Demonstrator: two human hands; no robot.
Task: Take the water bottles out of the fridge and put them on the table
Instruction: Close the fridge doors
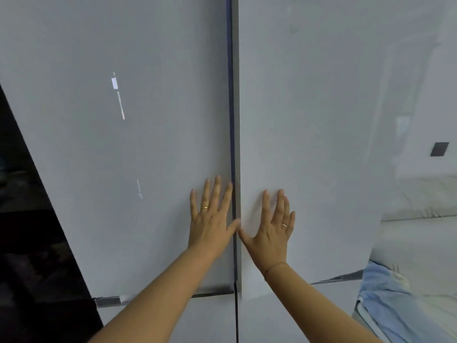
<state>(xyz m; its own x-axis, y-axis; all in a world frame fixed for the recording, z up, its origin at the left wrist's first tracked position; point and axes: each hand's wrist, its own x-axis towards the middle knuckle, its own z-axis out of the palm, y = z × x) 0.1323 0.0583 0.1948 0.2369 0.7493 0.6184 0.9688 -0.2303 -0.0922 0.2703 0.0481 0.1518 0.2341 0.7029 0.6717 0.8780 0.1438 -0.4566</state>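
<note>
A tall pale grey fridge fills the view, with a left door (pixel 138 144) and a right door (pixel 316 134) meeting at a dark vertical seam. Both doors are closed against each other. My left hand (pixel 212 219) lies flat on the left door just beside the seam, fingers straight and spread. My right hand (pixel 272 229) lies flat on the right door on the other side of the seam, fingers straight. The two thumbs nearly meet at the seam. No water bottles and no table are in view.
Lower fridge doors (pixel 272 315) begin below a dark gap under my forearms. A dark area (pixel 27 231) lies to the left of the fridge. To the right are a light sofa (pixel 420 219) and a pale blue cloth (pixel 385 300).
</note>
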